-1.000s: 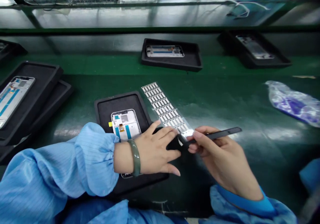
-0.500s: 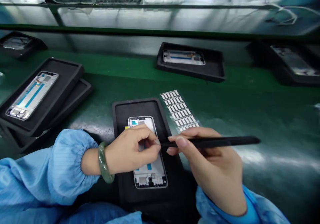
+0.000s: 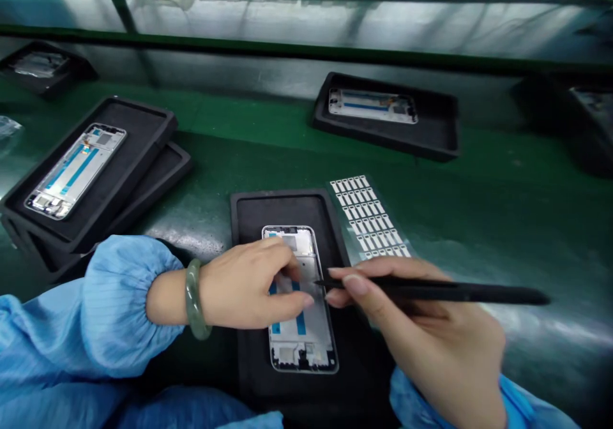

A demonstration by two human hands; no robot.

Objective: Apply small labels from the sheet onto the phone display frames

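A white phone frame lies in a black tray in front of me. My left hand rests on the frame's upper half, fingers curled and pinched over it; anything between the fingertips is hidden. My right hand pinches black tweezers, whose tip points left and touches the frame beside the left fingertips. A clear sheet of small white stickers lies just right of the tray, partly behind my right hand.
Two stacked black trays at the left hold another phone frame. A further tray with a frame sits on the green belt behind. More dark trays lie at the far left and far right.
My right hand carried the tweezers from the sticker sheet left to the phone frame. My left hand shifted from the tray's edge onto the frame and curled its fingers. The view swung rightward.
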